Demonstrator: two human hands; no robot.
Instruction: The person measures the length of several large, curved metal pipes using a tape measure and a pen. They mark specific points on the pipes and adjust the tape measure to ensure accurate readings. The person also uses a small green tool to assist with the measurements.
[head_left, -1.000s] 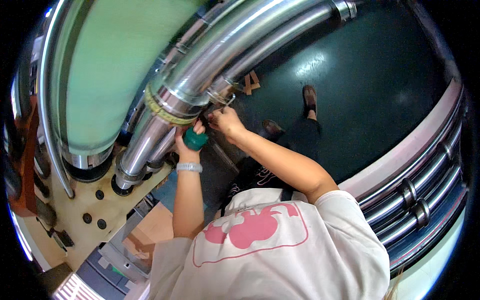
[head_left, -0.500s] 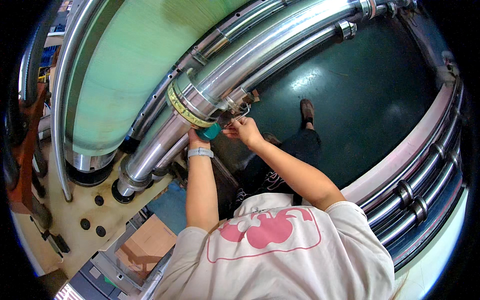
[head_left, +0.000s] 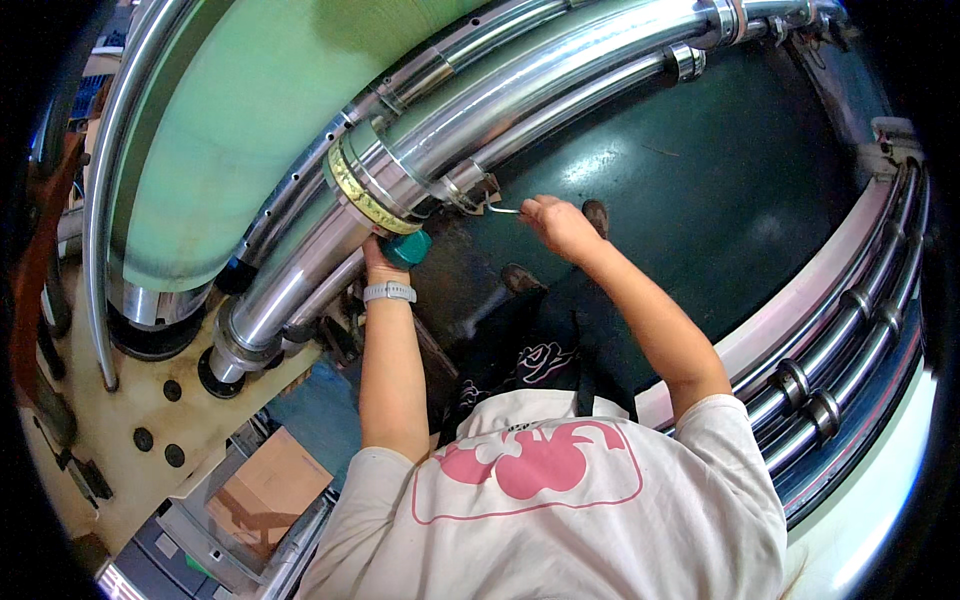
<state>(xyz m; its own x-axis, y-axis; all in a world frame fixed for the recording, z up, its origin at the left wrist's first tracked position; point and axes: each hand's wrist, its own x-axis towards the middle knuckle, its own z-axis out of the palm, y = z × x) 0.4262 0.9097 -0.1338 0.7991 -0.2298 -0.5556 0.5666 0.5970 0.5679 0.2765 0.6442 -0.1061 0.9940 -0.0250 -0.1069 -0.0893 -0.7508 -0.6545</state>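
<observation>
My right hand (head_left: pixel 560 230) is closed around one arm of a bent metal hex key (head_left: pixel 503 211). Its other end reaches the clamp (head_left: pixel 472 190) on the thinner steel rod. My left hand (head_left: pixel 377 262), with a grey watch band (head_left: pixel 389 291) at the wrist, is up under the thick steel roller (head_left: pixel 310 262). The left fingers are hidden there. Right beside that hand is a teal rounded piece (head_left: pixel 407 249); whether I grip it or it belongs to the machine does not show. A yellow-marked ring (head_left: pixel 365 193) circles the roller just above.
A wide green belt or drum surface (head_left: pixel 240 140) curves along the far left. Polished rollers (head_left: pixel 795 380) run along the right. A cream machine plate (head_left: pixel 130 410) and a cardboard box (head_left: pixel 270 480) are at lower left. My shoes stand on the dark green floor (head_left: pixel 690 200).
My right hand has moved right, away from the left hand, and the hex key now shows more plainly between hand and clamp. The view has shifted slightly; my left hand stays by the teal piece.
</observation>
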